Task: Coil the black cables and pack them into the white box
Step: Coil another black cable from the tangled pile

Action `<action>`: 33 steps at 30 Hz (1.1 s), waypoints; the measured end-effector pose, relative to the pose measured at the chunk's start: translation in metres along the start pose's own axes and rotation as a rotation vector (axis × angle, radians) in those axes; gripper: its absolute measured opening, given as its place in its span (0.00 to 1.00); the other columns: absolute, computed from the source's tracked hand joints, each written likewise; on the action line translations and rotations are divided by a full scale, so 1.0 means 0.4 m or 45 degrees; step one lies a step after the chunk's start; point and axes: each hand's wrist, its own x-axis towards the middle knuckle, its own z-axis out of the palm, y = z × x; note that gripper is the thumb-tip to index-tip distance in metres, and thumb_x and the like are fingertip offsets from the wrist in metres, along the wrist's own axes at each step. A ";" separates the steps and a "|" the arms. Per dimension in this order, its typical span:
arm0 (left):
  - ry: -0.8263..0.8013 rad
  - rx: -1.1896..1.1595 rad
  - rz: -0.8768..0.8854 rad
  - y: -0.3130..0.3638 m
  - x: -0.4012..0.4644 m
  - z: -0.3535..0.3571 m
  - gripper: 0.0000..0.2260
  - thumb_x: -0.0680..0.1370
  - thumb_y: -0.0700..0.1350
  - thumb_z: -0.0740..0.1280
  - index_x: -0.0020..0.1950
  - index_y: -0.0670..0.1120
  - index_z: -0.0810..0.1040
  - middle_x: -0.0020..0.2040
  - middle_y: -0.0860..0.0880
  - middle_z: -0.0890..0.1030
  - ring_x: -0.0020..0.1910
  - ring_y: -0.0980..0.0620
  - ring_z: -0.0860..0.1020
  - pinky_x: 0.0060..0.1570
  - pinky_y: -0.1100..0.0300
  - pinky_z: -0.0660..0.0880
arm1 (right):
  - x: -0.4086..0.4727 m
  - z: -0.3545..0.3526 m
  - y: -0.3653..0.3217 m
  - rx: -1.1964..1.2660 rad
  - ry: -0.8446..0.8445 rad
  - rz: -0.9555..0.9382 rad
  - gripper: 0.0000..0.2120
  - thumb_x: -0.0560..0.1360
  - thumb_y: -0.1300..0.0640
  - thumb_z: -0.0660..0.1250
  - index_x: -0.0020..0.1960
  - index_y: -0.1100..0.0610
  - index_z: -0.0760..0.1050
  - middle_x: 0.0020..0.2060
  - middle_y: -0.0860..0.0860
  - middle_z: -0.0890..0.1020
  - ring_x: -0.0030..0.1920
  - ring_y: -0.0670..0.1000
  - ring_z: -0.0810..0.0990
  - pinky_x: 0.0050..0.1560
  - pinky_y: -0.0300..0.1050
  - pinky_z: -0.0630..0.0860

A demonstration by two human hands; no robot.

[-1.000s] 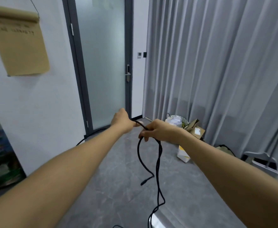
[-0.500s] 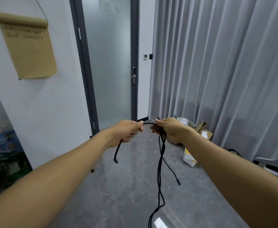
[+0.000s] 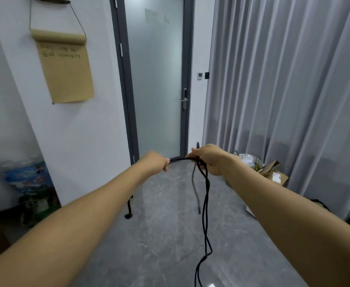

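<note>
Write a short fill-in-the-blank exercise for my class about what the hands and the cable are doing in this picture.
1. Both hands grip a ____ cable.
2. The strands hang down from the ____ hand.
3. Between the right hand and the left hand the cable runs nearly ____.
4. Behind the hands stands a frosted glass ____.

Missing words: black; right; level; door

I lose the black cable (image 3: 206,204) past the bottom edge; one dangling end (image 3: 195,189) blurs.
</note>
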 end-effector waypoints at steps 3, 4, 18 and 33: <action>0.023 0.065 -0.085 0.000 0.001 -0.009 0.17 0.80 0.44 0.60 0.31 0.45 0.69 0.36 0.48 0.68 0.31 0.50 0.67 0.29 0.62 0.62 | 0.003 -0.003 -0.001 -0.083 0.059 -0.108 0.16 0.80 0.56 0.60 0.40 0.61 0.80 0.34 0.50 0.80 0.34 0.47 0.73 0.47 0.41 0.71; 0.033 0.077 -0.085 0.001 0.004 -0.011 0.17 0.80 0.44 0.60 0.30 0.45 0.68 0.37 0.47 0.67 0.32 0.50 0.67 0.28 0.62 0.62 | 0.005 -0.002 0.002 -0.112 0.088 -0.136 0.15 0.80 0.55 0.60 0.42 0.62 0.80 0.33 0.49 0.80 0.35 0.46 0.75 0.51 0.41 0.71; -0.065 0.038 0.420 -0.110 -0.014 -0.117 0.16 0.79 0.56 0.61 0.36 0.52 0.82 0.51 0.43 0.81 0.47 0.43 0.76 0.55 0.49 0.72 | 0.004 -0.087 0.037 -1.010 0.204 -0.258 0.11 0.78 0.54 0.64 0.47 0.62 0.80 0.38 0.53 0.78 0.31 0.48 0.73 0.33 0.39 0.71; 0.276 -0.052 0.374 -0.046 0.040 -0.018 0.17 0.80 0.57 0.59 0.39 0.49 0.77 0.34 0.49 0.72 0.36 0.48 0.71 0.42 0.54 0.71 | -0.063 0.022 0.035 -0.427 -0.557 -0.224 0.07 0.74 0.58 0.69 0.40 0.61 0.78 0.36 0.53 0.82 0.39 0.49 0.81 0.51 0.43 0.80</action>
